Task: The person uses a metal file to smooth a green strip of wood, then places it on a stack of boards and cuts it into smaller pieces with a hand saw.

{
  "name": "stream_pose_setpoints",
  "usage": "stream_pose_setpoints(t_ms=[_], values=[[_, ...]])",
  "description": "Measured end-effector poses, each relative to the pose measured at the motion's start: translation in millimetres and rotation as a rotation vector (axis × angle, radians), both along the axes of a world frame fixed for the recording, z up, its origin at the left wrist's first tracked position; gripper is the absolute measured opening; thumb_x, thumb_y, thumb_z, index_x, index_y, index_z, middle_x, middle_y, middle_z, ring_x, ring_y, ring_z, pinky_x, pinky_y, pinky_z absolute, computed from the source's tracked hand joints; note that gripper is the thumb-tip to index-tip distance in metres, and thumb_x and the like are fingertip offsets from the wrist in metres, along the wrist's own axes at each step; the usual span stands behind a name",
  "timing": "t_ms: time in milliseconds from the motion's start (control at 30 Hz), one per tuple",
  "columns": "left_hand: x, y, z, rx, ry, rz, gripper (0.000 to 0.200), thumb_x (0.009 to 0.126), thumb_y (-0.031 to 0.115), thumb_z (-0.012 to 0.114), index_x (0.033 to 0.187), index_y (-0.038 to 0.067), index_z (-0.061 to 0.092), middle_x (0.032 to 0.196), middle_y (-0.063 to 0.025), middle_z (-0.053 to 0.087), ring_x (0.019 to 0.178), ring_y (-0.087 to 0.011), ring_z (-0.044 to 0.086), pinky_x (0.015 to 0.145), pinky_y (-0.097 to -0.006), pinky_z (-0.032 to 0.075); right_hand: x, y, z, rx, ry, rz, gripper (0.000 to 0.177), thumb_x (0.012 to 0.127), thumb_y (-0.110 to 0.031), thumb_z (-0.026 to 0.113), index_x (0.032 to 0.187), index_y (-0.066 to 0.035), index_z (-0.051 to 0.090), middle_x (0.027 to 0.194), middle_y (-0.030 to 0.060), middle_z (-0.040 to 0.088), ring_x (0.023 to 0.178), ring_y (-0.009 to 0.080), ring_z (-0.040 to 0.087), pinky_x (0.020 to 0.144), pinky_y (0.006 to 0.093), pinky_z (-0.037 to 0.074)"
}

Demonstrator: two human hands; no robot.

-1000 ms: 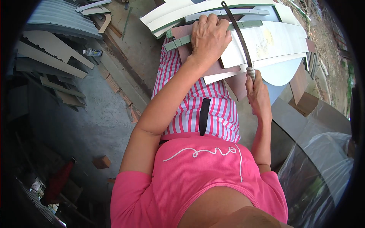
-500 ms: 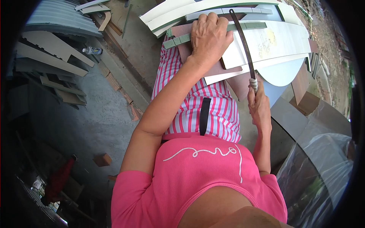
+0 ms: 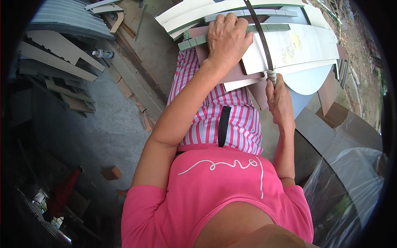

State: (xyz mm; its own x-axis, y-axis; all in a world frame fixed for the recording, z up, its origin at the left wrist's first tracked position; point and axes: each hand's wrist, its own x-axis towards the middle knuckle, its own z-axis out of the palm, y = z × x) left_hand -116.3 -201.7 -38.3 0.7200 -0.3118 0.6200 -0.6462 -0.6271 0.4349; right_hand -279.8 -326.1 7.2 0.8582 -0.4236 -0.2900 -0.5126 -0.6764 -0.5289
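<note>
My left hand (image 3: 227, 39) is closed over a narrow green strip (image 3: 278, 27), fingers curled across it and holding it down on the boards. Crosswise lines divide this strip into short segments. In my right hand (image 3: 281, 99) is a thin, dark saw blade (image 3: 264, 43) with a pale wrapped grip, my fingers closed round the grip. The blade lies across the strip, right of my left hand, and its far end runs out of the top of the view. Under and beside the strip is a white board (image 3: 306, 49) with a yellowish stain.
Another segmented strip (image 3: 281, 13), pale grey, lies beyond the green one. A rounded light-blue panel (image 3: 304, 82) sticks out at the right. Clear plastic sheeting (image 3: 351, 177) covers material at lower right. Board offcuts (image 3: 62, 53) and a bottle (image 3: 102, 53) are at the left.
My right hand has pushed the saw blade forward and slightly left, so its tip has left the view. My left hand keeps its place on the strip.
</note>
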Motion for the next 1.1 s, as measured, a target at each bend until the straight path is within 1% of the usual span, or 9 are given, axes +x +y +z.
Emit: stream_pose_setpoints(t_ms=[200, 267, 300, 367, 767, 900, 967, 1067, 1100], values=[[1.6, 0.4, 0.6, -0.003, 0.006, -0.030, 0.025, 0.073, 0.025, 0.076, 0.090, 0.009, 0.067, 0.088, -0.0052, 0.059, 0.087, -0.0273, 0.057, 0.073, -0.0411, 0.046, -30.5, 2.9, 3.7, 0.054, 0.063, -0.089, 0.023, 0.099, -0.021, 0.047, 0.111, -0.002, 0.048, 0.070, 0.0298, 0.059, 0.072, 0.0505, 0.060, 0.062, 0.0524, 0.044], [2.1, 0.2, 0.0, -0.012, -0.001, -0.074, 0.025, 0.073, 0.025, 0.076, 0.090, 0.009, 0.067, 0.088, -0.0055, 0.059, 0.087, -0.0273, 0.057, 0.073, -0.0412, 0.046, -37.7, 0.2, -4.6, 0.004, 0.054, -0.031, 0.024, 0.103, -0.027, 0.040, 0.111, -0.005, 0.048, 0.060, 0.0102, 0.053, 0.043, 0.0182, 0.049, 0.043, 0.0361, 0.040], [2.8, -0.7, -0.4, -0.015, -0.004, -0.072, 0.025, 0.073, 0.024, 0.076, 0.090, 0.008, 0.067, 0.088, -0.0058, 0.059, 0.086, -0.0274, 0.057, 0.074, -0.0413, 0.046, -35.9, 1.3, -2.5, 0.003, 0.055, -0.034, 0.024, 0.103, -0.027, 0.040, 0.111, -0.005, 0.048, 0.060, 0.0102, 0.053, 0.043, 0.0182, 0.049, 0.043, 0.0361, 0.040], [3.7, 0.1, -0.1, -0.015, -0.010, -0.061, 0.025, 0.074, 0.024, 0.075, 0.090, 0.008, 0.067, 0.088, -0.0061, 0.059, 0.086, -0.0275, 0.056, 0.074, -0.0413, 0.046, -24.6, 4.8, 5.6, 0.037, 0.100, -0.088, 0.024, 0.100, -0.022, 0.046, 0.110, -0.001, 0.048, 0.068, 0.0280, 0.058, 0.068, 0.0492, 0.059, 0.061, 0.0511, 0.044], [9.6, 3.8, -0.5, 0.009, -0.012, -0.036, 0.024, 0.075, 0.024, 0.074, 0.091, 0.007, 0.067, 0.089, -0.0069, 0.058, 0.085, -0.0284, 0.056, 0.074, -0.0419, 0.046, -5.0, 3.0, 6.1, 0.105, 0.083, -0.070, 0.027, 0.101, -0.025, 0.046, 0.113, -0.001, 0.047, 0.073, 0.0292, 0.057, 0.071, 0.0515, 0.057, 0.063, 0.0507, 0.044], [7.4, 2.7, 0.1, -0.012, -0.006, -0.010, 0.024, 0.076, 0.024, 0.074, 0.091, 0.008, 0.067, 0.088, -0.0069, 0.058, 0.086, -0.0281, 0.057, 0.073, -0.0418, 0.046, -12.3, 2.2, -5.5, 0.112, 0.005, -0.032, 0.029, 0.101, -0.026, 0.046, 0.117, -0.002, 0.047, 0.072, 0.0258, 0.059, 0.064, 0.0460, 0.059, 0.060, 0.0492, 0.044], [6.6, 3.0, -0.7, -0.024, 0.000, -0.005, 0.024, 0.076, 0.024, 0.074, 0.092, 0.008, 0.067, 0.088, -0.0069, 0.058, 0.085, -0.0280, 0.057, 0.073, -0.0417, 0.046, -14.2, 2.6, 3.0, 0.235, 0.079, -0.068, 0.030, 0.101, -0.026, 0.047, 0.122, -0.005, 0.047, 0.070, 0.0193, 0.060, 0.056, 0.0329, 0.060, 0.055, 0.0442, 0.046], [6.5, 3.3, 1.7, -0.001, 0.021, -0.006, 0.024, 0.076, 0.024, 0.074, 0.092, 0.008, 0.067, 0.088, -0.0070, 0.058, 0.084, -0.0278, 0.057, 0.073, -0.0416, 0.046, -23.0, -0.1, 4.6, 0.247, 0.102, -0.088, 0.034, 0.101, -0.026, 0.048, 0.130, -0.008, 0.046, 0.070, 0.0122, 0.060, 0.054, 0.0201, 0.057, 0.052, 0.0373, 0.046], [6.1, 3.0, 2.4, -0.007, 0.016, -0.007, 0.025, 0.075, 0.023, 0.075, 0.092, 0.007, 0.067, 0.087, -0.0071, 0.058, 0.083, -0.0277, 0.057, 0.073, -0.0416, 0.046, -26.5, -0.5, 4.7, 0.247, 0.103, -0.083, 0.034, 0.101, -0.026, 0.048, 0.130, -0.008, 0.046, 0.070, 0.0122, 0.060, 0.054, 0.0201, 0.057, 0.052, 0.0373, 0.046]])
